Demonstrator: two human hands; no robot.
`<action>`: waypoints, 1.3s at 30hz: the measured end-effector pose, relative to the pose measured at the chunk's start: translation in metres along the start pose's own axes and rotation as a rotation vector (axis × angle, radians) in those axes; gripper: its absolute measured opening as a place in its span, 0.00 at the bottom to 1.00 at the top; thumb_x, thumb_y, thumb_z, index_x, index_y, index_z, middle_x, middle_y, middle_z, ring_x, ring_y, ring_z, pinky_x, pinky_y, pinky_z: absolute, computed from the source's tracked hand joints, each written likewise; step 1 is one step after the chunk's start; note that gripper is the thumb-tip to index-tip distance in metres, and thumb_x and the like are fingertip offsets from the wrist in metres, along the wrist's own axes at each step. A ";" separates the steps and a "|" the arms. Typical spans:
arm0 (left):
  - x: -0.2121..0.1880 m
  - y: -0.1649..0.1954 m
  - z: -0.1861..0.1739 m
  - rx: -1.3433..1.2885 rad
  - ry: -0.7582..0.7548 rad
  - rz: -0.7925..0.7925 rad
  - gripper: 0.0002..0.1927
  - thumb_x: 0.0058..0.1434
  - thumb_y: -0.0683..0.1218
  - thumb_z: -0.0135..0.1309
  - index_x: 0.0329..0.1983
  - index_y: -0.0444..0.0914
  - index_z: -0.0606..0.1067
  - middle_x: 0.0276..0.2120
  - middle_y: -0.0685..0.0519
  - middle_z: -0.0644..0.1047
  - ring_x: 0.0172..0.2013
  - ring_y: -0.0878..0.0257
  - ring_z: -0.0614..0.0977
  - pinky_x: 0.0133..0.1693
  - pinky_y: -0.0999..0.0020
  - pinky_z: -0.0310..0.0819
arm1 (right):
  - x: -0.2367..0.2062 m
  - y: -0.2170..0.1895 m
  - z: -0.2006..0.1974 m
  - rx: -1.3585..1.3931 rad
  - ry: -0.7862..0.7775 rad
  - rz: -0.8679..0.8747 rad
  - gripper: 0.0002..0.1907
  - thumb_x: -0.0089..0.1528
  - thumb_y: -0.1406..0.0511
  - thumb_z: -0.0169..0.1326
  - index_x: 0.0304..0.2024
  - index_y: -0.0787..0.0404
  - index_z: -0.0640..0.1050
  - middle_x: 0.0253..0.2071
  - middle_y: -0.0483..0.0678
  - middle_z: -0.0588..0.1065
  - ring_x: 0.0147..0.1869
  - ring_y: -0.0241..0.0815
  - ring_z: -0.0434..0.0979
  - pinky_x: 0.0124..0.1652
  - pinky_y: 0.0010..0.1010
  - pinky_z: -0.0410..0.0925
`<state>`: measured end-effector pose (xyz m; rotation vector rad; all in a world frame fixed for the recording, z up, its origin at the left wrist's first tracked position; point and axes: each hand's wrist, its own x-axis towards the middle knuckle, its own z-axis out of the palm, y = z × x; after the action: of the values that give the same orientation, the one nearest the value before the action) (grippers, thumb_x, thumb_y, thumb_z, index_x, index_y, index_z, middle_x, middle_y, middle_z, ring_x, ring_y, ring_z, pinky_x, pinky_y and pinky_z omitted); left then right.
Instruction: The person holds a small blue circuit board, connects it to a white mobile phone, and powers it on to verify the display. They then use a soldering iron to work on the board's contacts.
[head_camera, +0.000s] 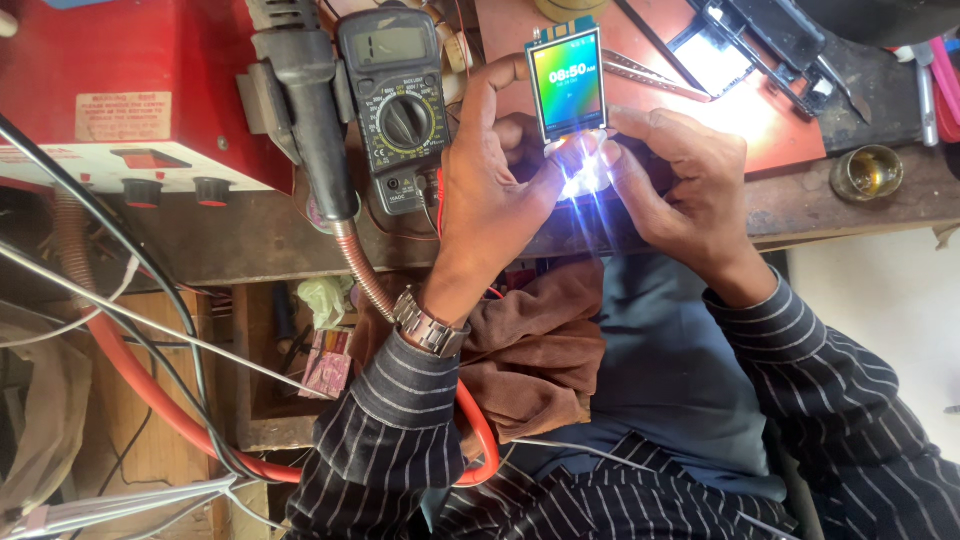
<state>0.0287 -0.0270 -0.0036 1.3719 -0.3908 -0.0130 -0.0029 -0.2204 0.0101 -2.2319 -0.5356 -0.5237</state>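
The screen stands upright just above both hands, long axis pointing away from the person. The left hand and right hand pinch its glaring lower end from either side, equally near.

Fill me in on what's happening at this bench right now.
A person in a striped shirt holds a small lit display module upright between both hands. The left hand grips it from the side, and the right hand pinches its lower end, where a bright white light glares. Beside the left hand, a multimeter and a hot-air tool sit against a red station. A brown cloth lies on the lap.
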 end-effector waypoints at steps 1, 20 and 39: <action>-0.001 0.000 -0.001 -0.016 -0.002 -0.004 0.31 0.68 0.41 0.63 0.67 0.37 0.60 0.37 0.51 0.83 0.38 0.69 0.86 0.41 0.77 0.81 | 0.000 0.000 0.001 -0.006 -0.002 0.006 0.10 0.70 0.72 0.60 0.53 0.72 0.79 0.35 0.52 0.77 0.31 0.37 0.76 0.33 0.25 0.65; 0.000 0.001 0.000 0.015 0.000 -0.010 0.31 0.67 0.40 0.63 0.67 0.37 0.60 0.37 0.51 0.84 0.38 0.69 0.86 0.41 0.77 0.80 | -0.001 0.001 0.001 0.003 0.011 -0.004 0.10 0.70 0.71 0.60 0.53 0.72 0.79 0.36 0.53 0.77 0.32 0.37 0.76 0.34 0.24 0.66; 0.000 0.001 0.000 -0.017 0.000 -0.022 0.31 0.67 0.39 0.63 0.67 0.37 0.60 0.37 0.50 0.83 0.38 0.69 0.86 0.41 0.77 0.80 | 0.000 -0.001 0.000 -0.011 -0.006 0.019 0.10 0.70 0.72 0.60 0.52 0.71 0.79 0.35 0.52 0.77 0.33 0.38 0.75 0.33 0.25 0.65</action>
<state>0.0283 -0.0269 -0.0031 1.3590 -0.3744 -0.0344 -0.0035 -0.2198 0.0112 -2.2476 -0.5157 -0.5121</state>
